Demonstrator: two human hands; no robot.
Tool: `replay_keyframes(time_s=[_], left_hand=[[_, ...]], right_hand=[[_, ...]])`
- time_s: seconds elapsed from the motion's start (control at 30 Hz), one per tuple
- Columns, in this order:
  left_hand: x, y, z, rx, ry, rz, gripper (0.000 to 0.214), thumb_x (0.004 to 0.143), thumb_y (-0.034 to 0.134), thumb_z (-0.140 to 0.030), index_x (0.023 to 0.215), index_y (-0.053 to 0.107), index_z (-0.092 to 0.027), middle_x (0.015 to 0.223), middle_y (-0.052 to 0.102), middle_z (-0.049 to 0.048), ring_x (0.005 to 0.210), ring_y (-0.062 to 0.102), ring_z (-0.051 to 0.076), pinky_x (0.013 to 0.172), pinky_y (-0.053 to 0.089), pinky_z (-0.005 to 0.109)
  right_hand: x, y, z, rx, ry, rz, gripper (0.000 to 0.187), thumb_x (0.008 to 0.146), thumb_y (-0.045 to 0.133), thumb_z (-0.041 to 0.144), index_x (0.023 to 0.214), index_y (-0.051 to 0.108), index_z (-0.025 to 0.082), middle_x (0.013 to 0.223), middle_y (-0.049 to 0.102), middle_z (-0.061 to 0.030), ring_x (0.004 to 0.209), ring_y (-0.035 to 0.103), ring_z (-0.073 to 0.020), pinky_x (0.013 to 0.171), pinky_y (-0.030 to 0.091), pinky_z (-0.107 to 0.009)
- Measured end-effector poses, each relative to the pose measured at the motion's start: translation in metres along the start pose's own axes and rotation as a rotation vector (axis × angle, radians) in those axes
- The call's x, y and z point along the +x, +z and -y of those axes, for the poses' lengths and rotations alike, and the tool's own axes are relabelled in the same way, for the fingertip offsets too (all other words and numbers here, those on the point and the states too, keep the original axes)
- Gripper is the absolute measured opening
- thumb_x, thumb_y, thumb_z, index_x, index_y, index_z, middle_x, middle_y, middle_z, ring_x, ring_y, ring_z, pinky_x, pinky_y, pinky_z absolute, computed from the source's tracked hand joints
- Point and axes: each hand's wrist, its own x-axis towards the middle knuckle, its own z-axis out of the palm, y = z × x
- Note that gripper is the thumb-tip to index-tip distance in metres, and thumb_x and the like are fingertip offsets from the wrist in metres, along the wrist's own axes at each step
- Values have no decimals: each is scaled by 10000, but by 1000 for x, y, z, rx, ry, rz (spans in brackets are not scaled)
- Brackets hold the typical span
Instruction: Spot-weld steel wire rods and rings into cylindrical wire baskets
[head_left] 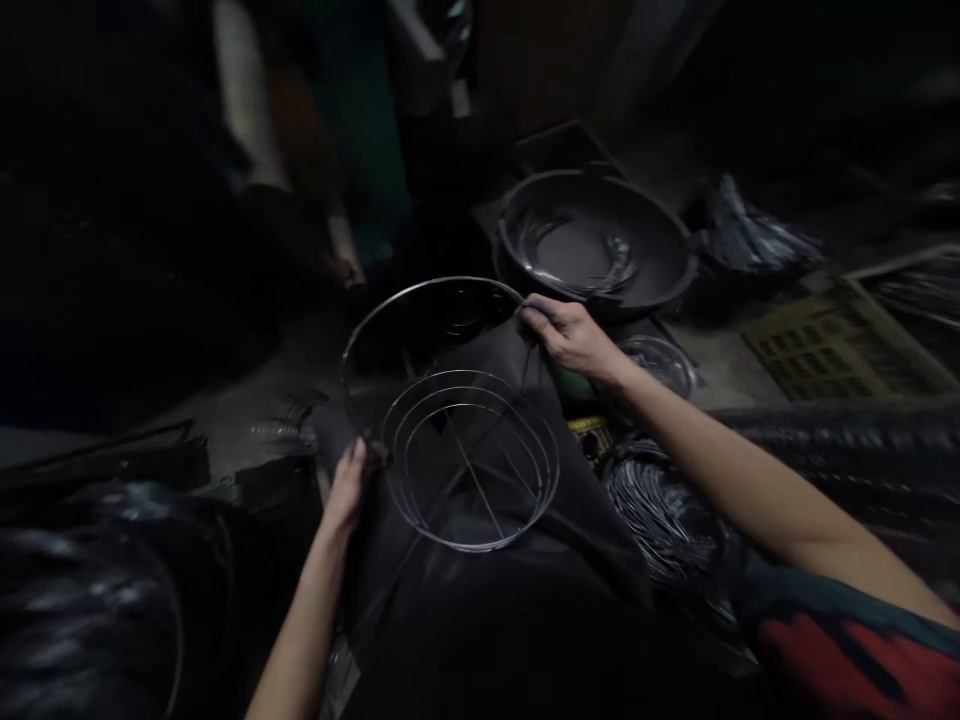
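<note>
Room: a dim, cluttered workshop is surrounding the person, with most of the far background sinking into shadow.

Floor: a grey concrete floor (300,375) is carrying bundles and containers, including a black plastic basin (592,173) holding loops of thin wire (615,262), a dark plastic bag (754,240) and an olive-yellow slatted plastic crate (840,342).

Frame: a silver wire frame (465,372), made of one large ring, smaller rings and straight struts, is resting against a dark cloth (480,590) across the person's lap. Its long axis is tilting, with the large ring leaning up and away towards the upper left and the smaller rings lying lower, nearer the person.

Right hand: the person's right hand (570,338) is clenching the large ring at its upper right edge, with the forearm reaching in from the right.

Left hand: the person's left hand (346,490) is grasping the lower left edge of the large ring, its fingers curling around the wire.

Nearby: a dark coil of wire (664,510) is lying just below the right forearm, beside a small yellow-and-black packet (589,438). A red-and-teal sleeve (847,650) is showing at the lower right.
</note>
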Motion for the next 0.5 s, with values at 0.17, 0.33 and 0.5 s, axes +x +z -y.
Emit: replay_keyframes(time_s=[0.17,0.33,0.5], left_hand=[[-2,9,39,-237,-439,153,520,713,658,-629,997,663,-193,814,678,88,685,661,186,553,562,279],[20,3,7,-145,-247,-107,293,708,712,-459,835,599,-222,643,584,-11,542,582,133,433,523,215],[24,-6,-33,-108,-109,-245,317,683,658,-530,747,542,-242,640,611,-42,634,617,152,496,583,241]], right_hand=[[-8,3,-12,203,-71,-16,355,949,406,427,1014,652,180,858,654,-4,756,557,-121,756,437,-232],[-49,-21,-74,31,369,-116,339,945,456,351,1172,660,203,1146,684,-46,961,620,-142,877,450,-250],[-94,-51,-172,-376,1047,-198,378,886,554,256,1179,633,30,1218,624,-232,1096,596,-245,913,431,-309]])
